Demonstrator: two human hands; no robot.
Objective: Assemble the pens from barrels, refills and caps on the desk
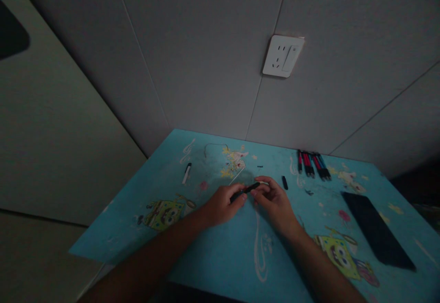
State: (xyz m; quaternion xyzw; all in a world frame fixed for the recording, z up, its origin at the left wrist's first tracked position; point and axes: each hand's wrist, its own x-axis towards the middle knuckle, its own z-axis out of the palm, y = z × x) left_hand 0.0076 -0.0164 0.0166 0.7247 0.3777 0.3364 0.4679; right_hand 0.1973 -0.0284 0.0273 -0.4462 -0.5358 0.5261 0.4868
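Both hands meet over the middle of the table, holding a slim black pen (252,187) tilted up toward the right. My left hand (225,204) is closed around its lower left end. At the other end, the fingers of my right hand (273,201) pinch the pen near its tip. A thin pale rod (237,175) lies just beyond my left hand. Beyond the hands is a tiny dark piece (260,166), and a short black piece like a cap (284,182) rests right of my right hand. Some small dark bits (309,193) lie farther right.
Several red, black and blue pens (311,164) lie in a row at the back right. A flat black rectangular item (378,229) rests at the right. A white-and-black stick-shaped object (186,173) is at the left. A wall with a socket (283,56) borders the cartoon-printed blue table (213,257).
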